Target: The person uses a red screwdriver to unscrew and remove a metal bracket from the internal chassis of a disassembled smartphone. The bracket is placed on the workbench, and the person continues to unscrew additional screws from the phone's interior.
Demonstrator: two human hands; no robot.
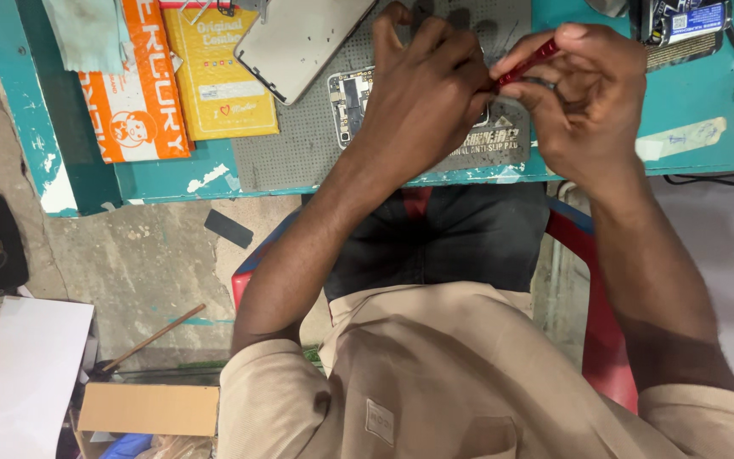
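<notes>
Head view: slim red metal screwdriver pinched in right hand, long axis slanting down-left toward opened phone with bare circuit board on grey anti-slip mat. Left hand nearer, spread over phone, fingers pressing down, clamped on nothing visible. Silver back cover just beside, on teal workbench.

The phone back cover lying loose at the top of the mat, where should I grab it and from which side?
Probably by its long edges near the lower corner, coming from the left. The phone back cover lies flat and tilted on the grey mat, its lower left edge free. The left hand crowds its right side, and the right hand holds a red screwdriver there.
</notes>
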